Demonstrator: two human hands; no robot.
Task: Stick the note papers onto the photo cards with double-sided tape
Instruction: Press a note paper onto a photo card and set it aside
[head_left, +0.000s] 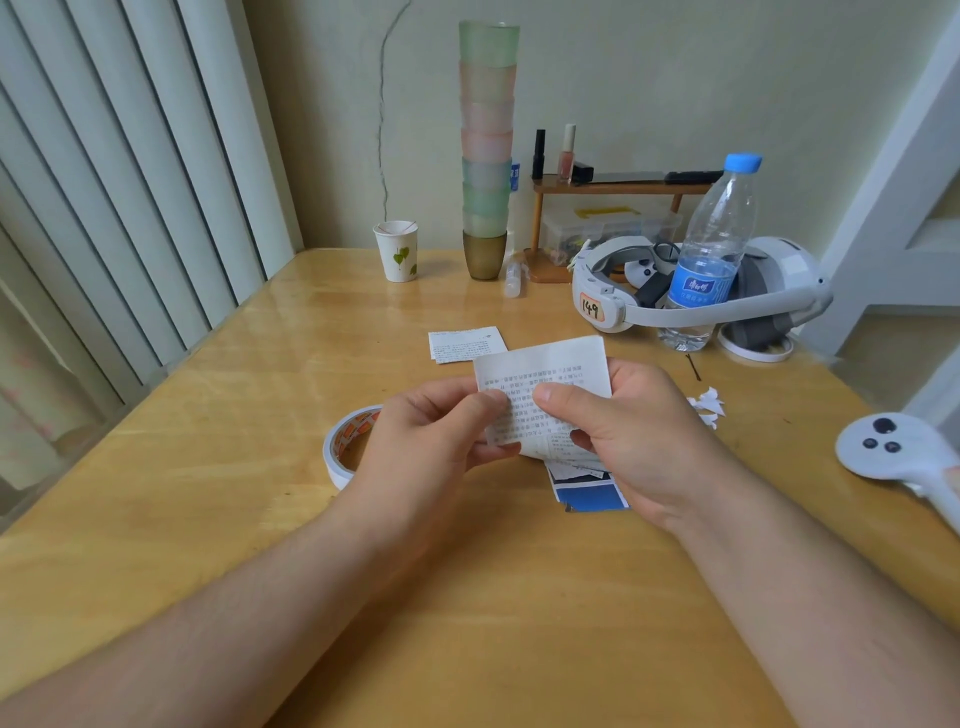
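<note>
While both hands work above the middle of the wooden table (260, 519), the left hand (431, 436) pinches the near-left edge of a printed note paper (545, 374) and the right hand (634, 431) grips its right side, thumb pressed flat across the text. Beneath them a blue photo card (592, 493) peeks out on the tabletop, with more paper layered on it, so I judge at least one pairing is under way. Another note paper (465, 343) lies just beyond, apparently still waiting. The double-sided tape roll (345, 447) sits just left of the left hand, and torn white scraps (706, 405) suggest backing already peeled. Readable writing: "149" on the orange sticker of the white headset (602, 306); the water bottle (711, 249) label and the note print are too small to read.
</note>
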